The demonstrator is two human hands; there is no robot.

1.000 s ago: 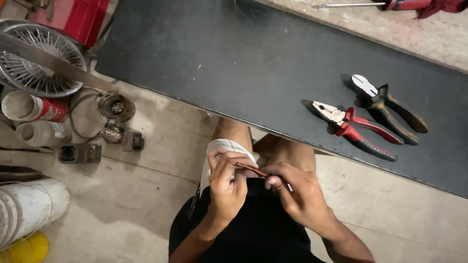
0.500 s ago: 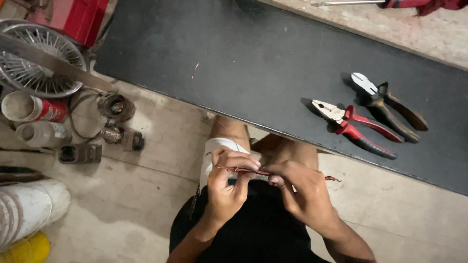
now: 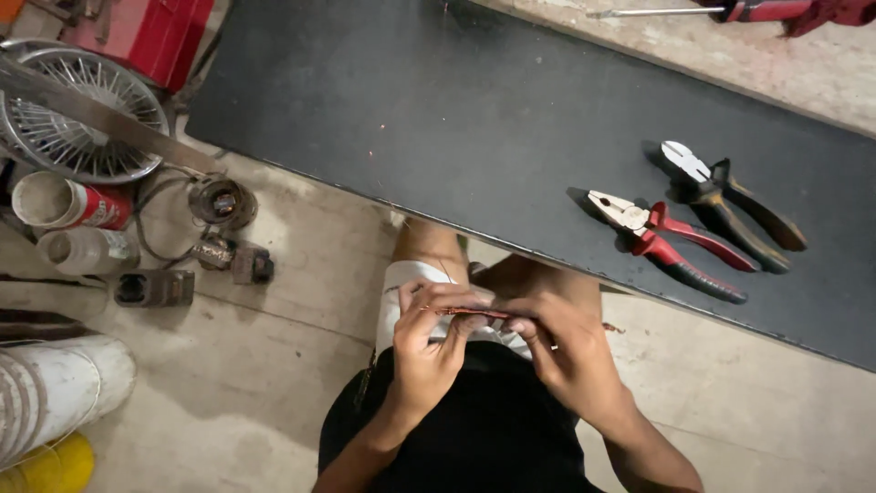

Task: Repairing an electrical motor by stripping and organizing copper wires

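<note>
Both hands meet over my lap, below the front edge of a dark workbench top [image 3: 474, 119]. My left hand [image 3: 429, 342] and my right hand [image 3: 561, 342] pinch a thin reddish-copper wire [image 3: 470, 312] between their fingertips, the wire lying roughly level between them. On the bench to the right lie red-handled combination pliers [image 3: 671, 245] and black-handled side cutters [image 3: 725, 205], both untouched.
On the floor at left are a spoked fan guard [image 3: 78, 114], a metal bar across it, two cans [image 3: 64, 203], a small motor part [image 3: 222, 201] and dark blocks. White and yellow buckets [image 3: 50, 397] stand at lower left. A red-handled screwdriver [image 3: 730, 11] lies at the top.
The hands have shifted slightly along the wire; the right fingers now close over its right end, and the wire sits more level than a second ago.
</note>
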